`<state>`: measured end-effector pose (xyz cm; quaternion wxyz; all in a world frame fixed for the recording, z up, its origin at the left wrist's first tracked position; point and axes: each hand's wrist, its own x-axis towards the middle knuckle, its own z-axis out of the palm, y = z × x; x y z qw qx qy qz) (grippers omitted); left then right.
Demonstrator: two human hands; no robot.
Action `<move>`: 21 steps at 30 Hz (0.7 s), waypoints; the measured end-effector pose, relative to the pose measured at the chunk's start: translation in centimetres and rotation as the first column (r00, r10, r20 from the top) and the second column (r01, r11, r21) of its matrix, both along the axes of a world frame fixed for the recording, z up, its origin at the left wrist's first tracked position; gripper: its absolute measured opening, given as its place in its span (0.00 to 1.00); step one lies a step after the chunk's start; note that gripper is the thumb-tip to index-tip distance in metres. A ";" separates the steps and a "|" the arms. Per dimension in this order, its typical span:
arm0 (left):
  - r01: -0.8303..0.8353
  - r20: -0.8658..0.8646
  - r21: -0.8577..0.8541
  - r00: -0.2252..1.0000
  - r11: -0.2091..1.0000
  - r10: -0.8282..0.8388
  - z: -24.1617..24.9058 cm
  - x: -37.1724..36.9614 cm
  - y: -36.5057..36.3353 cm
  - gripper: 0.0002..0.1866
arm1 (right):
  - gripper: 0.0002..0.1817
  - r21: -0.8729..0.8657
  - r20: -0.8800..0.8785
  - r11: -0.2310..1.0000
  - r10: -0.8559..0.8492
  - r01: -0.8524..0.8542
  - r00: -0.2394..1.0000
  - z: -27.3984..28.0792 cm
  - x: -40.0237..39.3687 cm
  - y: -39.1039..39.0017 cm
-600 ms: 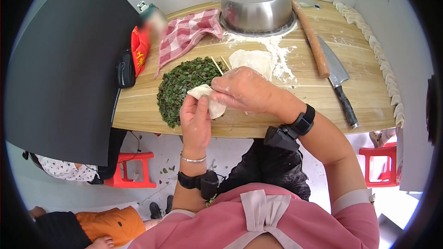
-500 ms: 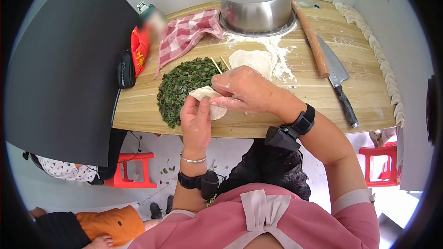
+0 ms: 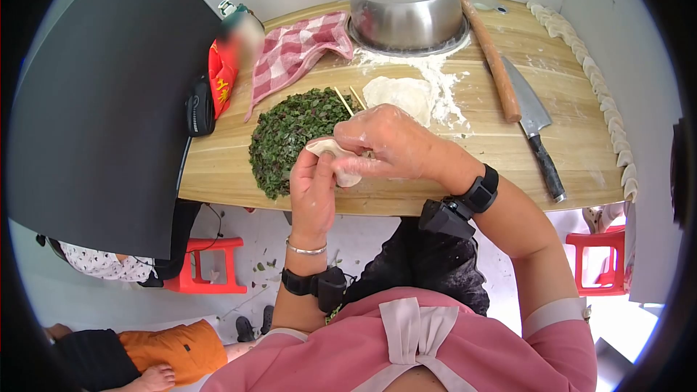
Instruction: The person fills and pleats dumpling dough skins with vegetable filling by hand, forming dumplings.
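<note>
A pale dumpling wrapper (image 3: 349,177) is pinched between my two hands, just above the table's front edge. My left hand (image 3: 314,189) grips it from the left, thumb on top. From the right, my floury right hand (image 3: 385,141) closes thumb and fingers on its edge; any filling inside is hidden. Behind my hands lies a heap of chopped dark green leaves (image 3: 294,134), with a pair of chopsticks (image 3: 344,100) sticking out of it. Flat rolled wrappers (image 3: 399,98) lie on scattered flour beyond my right hand.
An upturned steel basin (image 3: 406,11) stands at the back, beside a checked cloth (image 3: 298,47). A rolling pin (image 3: 494,65) and a cleaver (image 3: 534,112) lie to the right. Finished dumplings (image 3: 606,101) line the right edge. Another person's hand (image 3: 156,377) shows at lower left.
My fingers have shifted slightly along the wrapper, and its upper edge now looks more folded over. The whole view has moved a little; the other things stay in place.
</note>
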<state>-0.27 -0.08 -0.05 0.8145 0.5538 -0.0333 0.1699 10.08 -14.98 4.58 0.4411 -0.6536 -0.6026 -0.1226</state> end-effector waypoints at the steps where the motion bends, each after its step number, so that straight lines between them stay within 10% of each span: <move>1: 0.022 0.012 0.051 1.000 0.998 -0.022 -0.1 0.1 0.1 0.14 | 0.13 -0.096 -0.037 0.995 -0.013 0.010 0.999 0.7 -0.2 -0.4; 15: -0.037 0.031 0.169 0.999 0.985 0.033 -0.2 -0.1 0.0 0.14 | 0.11 -0.008 -0.032 1.000 -0.019 0.018 0.999 -0.3 0.0 0.3; 21: 0.099 0.002 0.284 0.995 0.954 -0.104 0.4 -0.5 0.5 0.15 | 0.19 -0.236 -0.171 0.970 0.021 -0.062 0.985 1.1 -0.1 -0.9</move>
